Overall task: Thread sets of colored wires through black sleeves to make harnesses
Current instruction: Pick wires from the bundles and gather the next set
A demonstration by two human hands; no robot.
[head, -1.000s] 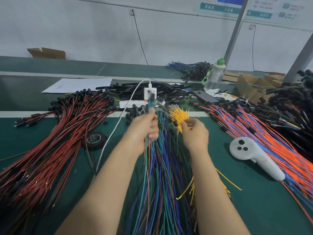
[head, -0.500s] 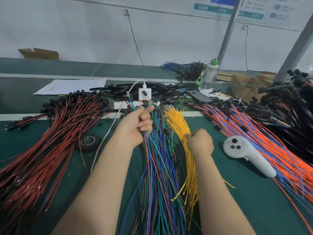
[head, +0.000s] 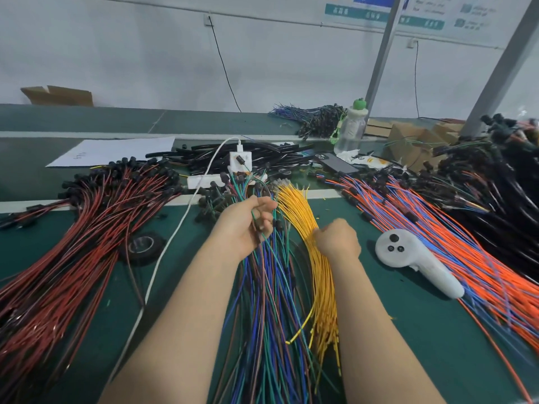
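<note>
My left hand (head: 248, 223) grips a small set of green, blue and brown wires (head: 256, 182) above the mixed pile of blue, green and brown wires (head: 271, 301) that runs down the middle of the green table. My right hand (head: 337, 239) is curled against the bundle of yellow wires (head: 300, 211), pinching wires at its right side. Loose black sleeves (head: 253, 154) lie in a heap behind the hands.
Red-and-black harnesses (head: 87, 234) fill the left; orange-and-blue ones (head: 466, 246) and black cables fill the right. A white controller (head: 414, 260) lies right of my right hand. A tape roll (head: 143, 246), white power strip (head: 210, 179), charger cable, bottle (head: 351, 129), phone, paper and boxes stand behind.
My right hand has drawn back from the yellow wire tips toward me along the bundle. My left hand has moved slightly right with its wire set, which now fans out above it.
</note>
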